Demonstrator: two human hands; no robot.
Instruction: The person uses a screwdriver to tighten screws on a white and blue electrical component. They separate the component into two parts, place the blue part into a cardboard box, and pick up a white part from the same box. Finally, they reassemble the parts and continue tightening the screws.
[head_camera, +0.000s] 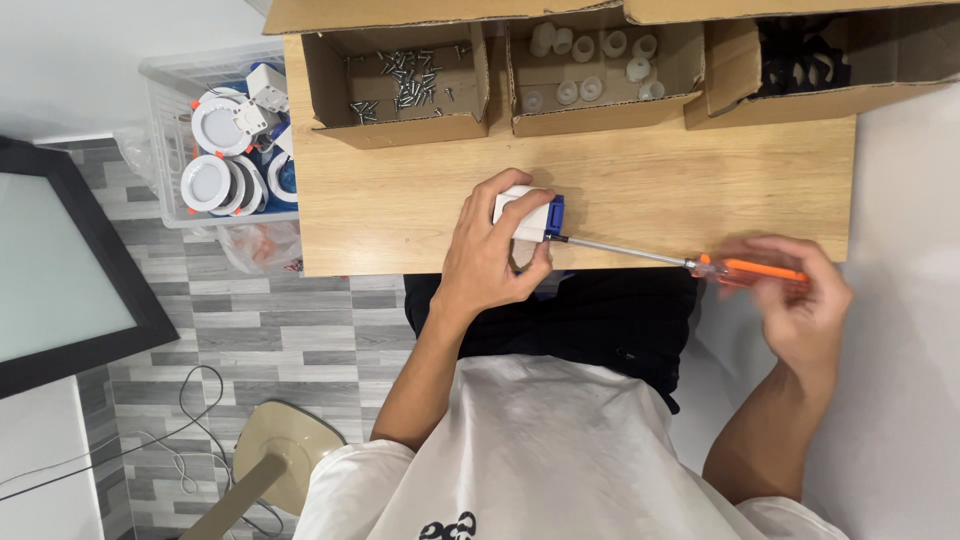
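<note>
Orange-handled, the long steel-shaft screwdriver (700, 263) is gripped by the closed right hand (800, 300), its tip kept square in the blue end of the small white plastic box (527, 213), which is clamped on the light wooden tabletop (700, 180) by the curled left hand (490, 255).

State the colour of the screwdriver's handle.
Orange, on the screwdriver in the right hand; head view.

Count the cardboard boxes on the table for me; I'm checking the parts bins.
3, in a row along the far edge of the wooden table: the left box holds screws, the middle box white rings, the right box dark parts, cut off by the frame.
</note>
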